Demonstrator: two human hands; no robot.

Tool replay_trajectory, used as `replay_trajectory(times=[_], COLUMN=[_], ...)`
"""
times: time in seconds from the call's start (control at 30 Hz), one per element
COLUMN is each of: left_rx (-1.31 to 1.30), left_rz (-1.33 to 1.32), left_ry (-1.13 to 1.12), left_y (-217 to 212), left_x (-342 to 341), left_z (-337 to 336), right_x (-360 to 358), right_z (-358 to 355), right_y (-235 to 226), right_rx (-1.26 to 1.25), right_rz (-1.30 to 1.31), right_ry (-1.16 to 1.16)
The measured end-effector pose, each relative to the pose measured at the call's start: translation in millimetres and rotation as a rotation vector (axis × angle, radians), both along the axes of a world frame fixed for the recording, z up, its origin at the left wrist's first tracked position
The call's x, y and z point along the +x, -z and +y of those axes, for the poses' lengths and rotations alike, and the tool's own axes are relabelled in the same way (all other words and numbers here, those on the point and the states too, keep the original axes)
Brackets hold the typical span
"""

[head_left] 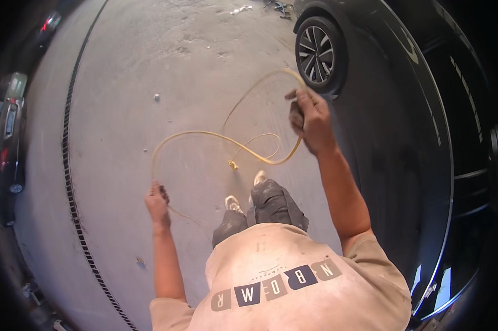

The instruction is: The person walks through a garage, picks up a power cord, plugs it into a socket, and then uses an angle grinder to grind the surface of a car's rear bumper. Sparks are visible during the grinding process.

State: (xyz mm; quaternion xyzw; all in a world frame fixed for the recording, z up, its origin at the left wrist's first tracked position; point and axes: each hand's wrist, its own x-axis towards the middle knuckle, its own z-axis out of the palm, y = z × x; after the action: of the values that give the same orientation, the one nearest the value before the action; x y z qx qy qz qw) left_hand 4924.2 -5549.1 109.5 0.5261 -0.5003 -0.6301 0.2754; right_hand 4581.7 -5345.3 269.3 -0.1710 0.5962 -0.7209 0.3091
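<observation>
A thin yellow cable point(266, 161) stretches in a loose S-curve between my two hands, above the grey floor. My left hand point(157, 203) is closed on it at the lower left, and a thinner-looking length trails from that hand toward my body. Higher up on the right, my right hand point(310, 118) grips the cable, with a loop rising over the knuckles and dropping back down. Between the hands, in front of my shoes, a small yellow end piece point(233, 164) shows on the cable; it may be a plug, but is too small to tell.
A dark car point(392, 110) stands close along my right side, its front or rear wheel point(318, 54) just beyond my right hand. A slotted floor drain point(67, 138) runs along the left. Past it stand more cars point(9, 132). Small debris point(156, 97) dots the floor.
</observation>
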Motion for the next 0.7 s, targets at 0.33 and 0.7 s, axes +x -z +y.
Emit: replay_trajectory(times=[0.33,0.7], left_rx=[-0.241,-0.151], left_rz=[-0.324,-0.685], left_ry=[-0.597,-1.021], left_y=[-30,74], left_x=[-39,52], left_z=[-140,-110], right_x=[-314,-597], right_z=[-140,-321], right_y=[-45,-34], right_rx=[-0.460,-0.516], right_rz=[-0.020,-0.548], right_ry=[0.063,0.021])
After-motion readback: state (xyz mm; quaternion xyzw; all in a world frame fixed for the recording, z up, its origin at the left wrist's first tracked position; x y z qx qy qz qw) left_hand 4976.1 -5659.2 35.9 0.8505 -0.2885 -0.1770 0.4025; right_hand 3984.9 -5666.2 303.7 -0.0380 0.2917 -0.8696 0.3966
